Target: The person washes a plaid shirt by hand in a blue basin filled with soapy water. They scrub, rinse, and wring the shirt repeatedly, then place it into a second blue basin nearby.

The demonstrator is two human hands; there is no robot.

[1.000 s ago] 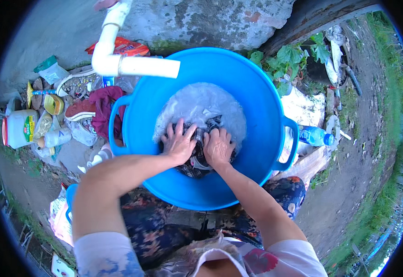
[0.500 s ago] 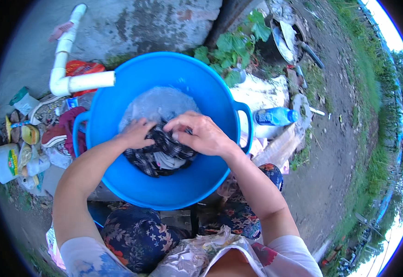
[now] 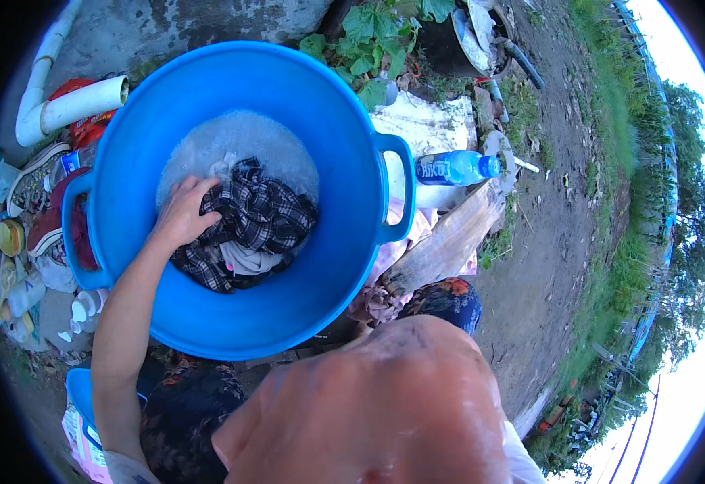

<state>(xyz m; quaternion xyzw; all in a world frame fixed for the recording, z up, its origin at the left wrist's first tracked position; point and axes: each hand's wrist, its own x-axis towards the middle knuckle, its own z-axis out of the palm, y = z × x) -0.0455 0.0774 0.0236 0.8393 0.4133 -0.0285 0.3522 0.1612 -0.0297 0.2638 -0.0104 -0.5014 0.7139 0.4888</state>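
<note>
My left hand point(image 3: 185, 211) lies over the left side of a bundle of wet clothes, thumb spread from the fingers, touching but not gripping. The bundle has a black-and-white plaid garment point(image 3: 265, 216) with a pale grey cloth point(image 3: 248, 260) among its folds. Greyish sudsy water point(image 3: 248, 139) shows behind the clothes at the bottom of a big blue two-handled tub point(image 3: 231, 328). My right hand point(image 3: 377, 403) is raised very close to the camera, large and partly blurred. Only its wet back shows; its fingers are hidden.
A white pipe point(image 3: 85, 106) juts toward the tub's left rim. Shoes point(image 3: 46, 234) and small containers crowd the left side. At the right are a blue-capped bottle point(image 3: 456, 168) and a wooden board point(image 3: 449, 234). A leafy plant point(image 3: 369, 40) grows behind the tub.
My right hand has left the clothes and come up close to the camera. My left hand stays at the bundle. The view has shifted, so the tub appears higher and farther left.
</note>
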